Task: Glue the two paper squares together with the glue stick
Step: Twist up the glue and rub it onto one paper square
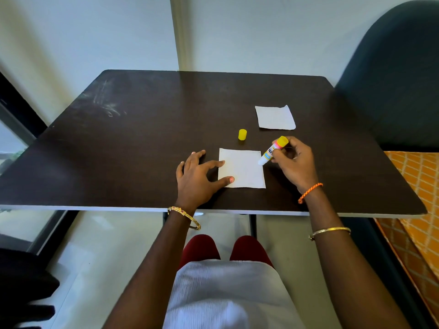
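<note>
The near paper square (pixel 242 168) lies flat on the dark bench (pixel 142 129), and everything else sits around it. The left hand (pixel 197 176) rests at its left edge, fingers spread and straight, with the thumb and a fingertip pressing down on the sheet to pin it. The right hand (pixel 293 162) is just off its right edge, fingers curled round the glue stick (pixel 273 150) — the stick's long axis slants down and leftward, its uncapped white tip at the square's upper right corner, yellow base up by the knuckles. So the glue has to travel leftward and toward the person across the sheet, and the right hand is the one placed for it. Whether the tip actually touches the paper I can't tell from here. The yellow cap (pixel 242 134) stands just beyond the square's far edge. The second paper square (pixel 275 117) lies farther off, beyond and to the right, one corner lifted — apart from both hands. No glue trace shows on either sheet.
</note>
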